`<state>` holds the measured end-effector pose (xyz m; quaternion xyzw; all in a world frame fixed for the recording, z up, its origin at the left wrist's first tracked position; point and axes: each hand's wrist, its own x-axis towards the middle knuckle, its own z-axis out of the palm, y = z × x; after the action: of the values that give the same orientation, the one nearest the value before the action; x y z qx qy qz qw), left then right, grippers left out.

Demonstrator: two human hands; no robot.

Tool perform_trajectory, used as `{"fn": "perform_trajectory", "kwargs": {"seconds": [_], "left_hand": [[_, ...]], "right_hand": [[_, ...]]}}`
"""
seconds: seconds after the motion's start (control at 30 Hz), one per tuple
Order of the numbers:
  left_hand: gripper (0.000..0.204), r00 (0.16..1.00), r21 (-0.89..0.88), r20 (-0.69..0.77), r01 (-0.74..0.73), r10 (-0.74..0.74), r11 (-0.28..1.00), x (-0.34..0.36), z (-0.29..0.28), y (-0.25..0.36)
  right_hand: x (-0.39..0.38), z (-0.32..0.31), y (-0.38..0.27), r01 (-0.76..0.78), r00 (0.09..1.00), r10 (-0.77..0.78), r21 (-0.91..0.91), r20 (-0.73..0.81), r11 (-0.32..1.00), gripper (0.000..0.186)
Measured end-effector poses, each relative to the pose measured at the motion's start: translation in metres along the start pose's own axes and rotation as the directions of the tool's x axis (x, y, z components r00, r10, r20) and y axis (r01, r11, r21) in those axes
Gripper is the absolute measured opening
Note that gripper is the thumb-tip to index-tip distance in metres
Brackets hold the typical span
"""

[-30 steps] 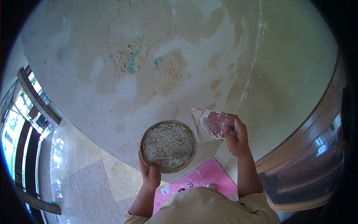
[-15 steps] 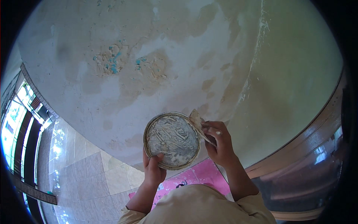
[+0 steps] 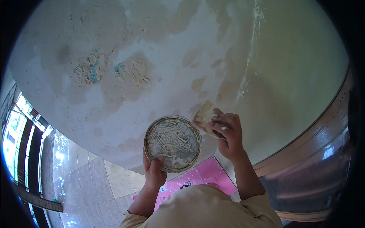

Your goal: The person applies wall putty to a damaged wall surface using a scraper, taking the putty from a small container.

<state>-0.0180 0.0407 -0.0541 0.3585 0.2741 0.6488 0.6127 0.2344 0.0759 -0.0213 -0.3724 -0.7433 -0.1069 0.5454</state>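
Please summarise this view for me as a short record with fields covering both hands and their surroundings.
Left hand: the left hand grips a round tray by its lower left, thumb over the rim
Tray surface: grey, streaked with pale paste
Right hand: the right hand holds a flat scraper, smeared with pale paste, by the tray's upper right rim; contact unclear
Wall: the wall is patchy, with a rough area showing teal spots
Below: pink sheet with white flecks
Lower left: tiled floor

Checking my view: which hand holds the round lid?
The left hand, at the lower left of the lid; the right hand grips the flat, smeared scraper instead.
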Motion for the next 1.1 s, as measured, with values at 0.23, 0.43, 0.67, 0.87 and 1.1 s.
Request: {"fn": "perform_trajectory", "kwargs": {"seconds": [0.23,0.43,0.67,0.87,1.1], "left_hand": [[0.066,1.0,0.001,-0.005,0.023,-0.023,1.0,0.007,0.0,-0.014],[0.066,0.999,-0.021,-0.034,0.028,-0.029,0.999,0.008,-0.001,-0.019],[0.067,0.999,0.057,-0.05,0.024,-0.021,0.998,0.008,0.001,-0.023],[0.07,0.998,0.038,-0.044,0.035,-0.033,0.999,0.012,-0.004,-0.025],[0.066,1.0,0.057,-0.002,-0.007,0.007,0.998,0.016,-0.003,-0.023]], "right_hand": [[-0.016,0.008,0.037,-0.082,0.997,0.081,-0.051,-0.016,0.995,0.042],[-0.014,0.007,0.03,-0.069,0.998,0.069,0.015,0.011,0.998,0.042],[-0.011,0.006,0.028,-0.109,0.994,0.109,-0.031,0.002,0.994,0.044],[-0.015,0.01,0.027,-0.084,0.991,0.087,0.042,-0.098,0.996,0.045],[-0.036,0.014,0.05,-0.321,0.933,0.354,0.285,-0.07,0.903,0.038]]}}
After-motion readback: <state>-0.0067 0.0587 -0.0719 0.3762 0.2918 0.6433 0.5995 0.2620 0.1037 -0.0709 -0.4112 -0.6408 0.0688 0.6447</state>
